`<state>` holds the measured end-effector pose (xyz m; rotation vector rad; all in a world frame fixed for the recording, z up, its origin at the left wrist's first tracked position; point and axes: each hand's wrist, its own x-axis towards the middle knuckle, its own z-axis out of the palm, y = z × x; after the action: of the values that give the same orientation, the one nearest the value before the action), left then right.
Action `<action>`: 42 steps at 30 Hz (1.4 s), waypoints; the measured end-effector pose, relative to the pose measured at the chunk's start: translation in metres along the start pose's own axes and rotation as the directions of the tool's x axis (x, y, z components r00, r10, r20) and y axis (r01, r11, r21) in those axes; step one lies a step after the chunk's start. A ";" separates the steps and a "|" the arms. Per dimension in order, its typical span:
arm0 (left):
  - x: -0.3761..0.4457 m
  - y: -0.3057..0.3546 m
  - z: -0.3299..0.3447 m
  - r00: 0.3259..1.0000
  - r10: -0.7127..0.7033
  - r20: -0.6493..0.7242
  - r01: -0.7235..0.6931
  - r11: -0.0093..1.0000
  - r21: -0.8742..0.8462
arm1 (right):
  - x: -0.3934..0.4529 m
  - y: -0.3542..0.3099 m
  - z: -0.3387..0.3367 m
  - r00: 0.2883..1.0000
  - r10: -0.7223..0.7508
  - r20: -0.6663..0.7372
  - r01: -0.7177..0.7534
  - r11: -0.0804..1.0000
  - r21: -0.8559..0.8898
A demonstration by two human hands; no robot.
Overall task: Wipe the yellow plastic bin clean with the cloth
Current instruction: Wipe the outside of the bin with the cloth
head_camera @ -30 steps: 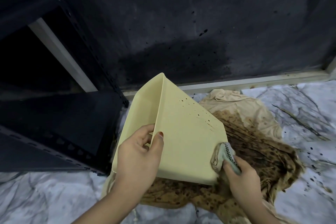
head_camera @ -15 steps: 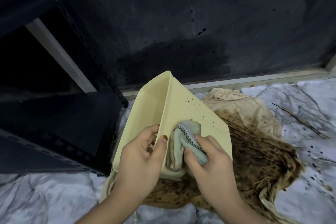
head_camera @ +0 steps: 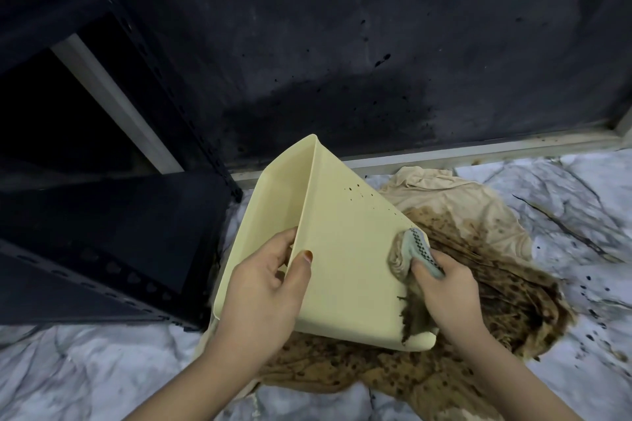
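Marble floor (head_camera: 85, 369), stained rag (head_camera: 478, 301) beneath. Left hand (head_camera: 263, 290) grips yellow bin (head_camera: 349, 267) by its rim edge; right hand (head_camera: 444, 294) pinches cloth (head_camera: 410, 249) against the wall's right edge. Remaining specks up-left of cloth.

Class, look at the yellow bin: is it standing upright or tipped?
Tipped. The yellow bin is held up on edge by the left hand, its outer face turned towards the camera, with the wiping cloth against it.

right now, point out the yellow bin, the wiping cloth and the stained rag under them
yellow bin (head_camera: 345, 270): head view, its flat outer face
wiping cloth (head_camera: 408, 251): head view, bunched top
stained rag (head_camera: 506, 287): head view, brown soaked middle
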<state>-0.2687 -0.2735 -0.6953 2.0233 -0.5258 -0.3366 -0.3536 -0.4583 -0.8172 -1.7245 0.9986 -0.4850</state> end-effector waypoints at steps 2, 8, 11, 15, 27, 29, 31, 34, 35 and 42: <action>0.001 -0.001 -0.001 1.000 0.002 0.012 -0.003 1.000 0.020 | 0.000 0.015 -0.003 0.999 0.039 0.000 -0.039 0.999 -0.017; 0.007 0.009 -0.006 0.983 -0.001 0.182 -0.013 0.997 0.073 | -0.009 0.042 -0.006 0.988 0.152 -0.021 -0.153 0.985 -0.076; 0.011 0.011 -0.011 0.976 -0.034 0.215 0.017 0.997 0.081 | -0.019 0.041 -0.006 0.986 0.162 -0.040 -0.165 0.981 -0.105; 0.017 0.014 -0.014 0.985 -0.082 0.150 0.082 0.997 0.007 | -0.030 0.037 -0.009 0.992 0.104 -0.071 -0.113 0.986 -0.126; 0.008 0.021 -0.004 0.990 -0.075 -0.120 0.057 0.986 -0.154 | -0.072 0.009 0.008 0.965 -0.262 -0.001 0.262 0.962 -0.074; 0.006 0.025 -0.004 0.993 -0.043 -0.111 0.024 0.985 -0.172 | -0.076 -0.007 0.012 0.929 -0.370 -0.016 0.369 0.929 -0.020; 0.003 0.025 -0.001 0.995 -0.011 -0.096 -0.004 0.987 -0.163 | -0.077 -0.025 0.015 0.885 -0.465 -0.011 0.465 0.885 -0.009; -0.001 0.018 0.005 0.998 0.024 -0.064 -0.033 0.989 -0.141 | -0.071 -0.054 0.018 0.850 -0.527 0.014 0.527 0.850 0.016; -0.001 0.017 0.006 0.998 0.031 -0.049 -0.038 0.989 -0.141 | -0.067 -0.063 0.018 0.846 -0.532 0.022 0.532 0.847 0.024; 0.002 0.015 0.006 1.000 0.009 -0.021 -0.012 0.988 -0.156 | -0.030 -0.080 0.014 0.888 -0.459 -0.016 0.460 0.887 0.031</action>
<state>-0.2733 -0.2849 -0.6853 1.8698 -0.4825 -0.3398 -0.3292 -0.4166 -0.7455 -1.9317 0.5720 -0.8081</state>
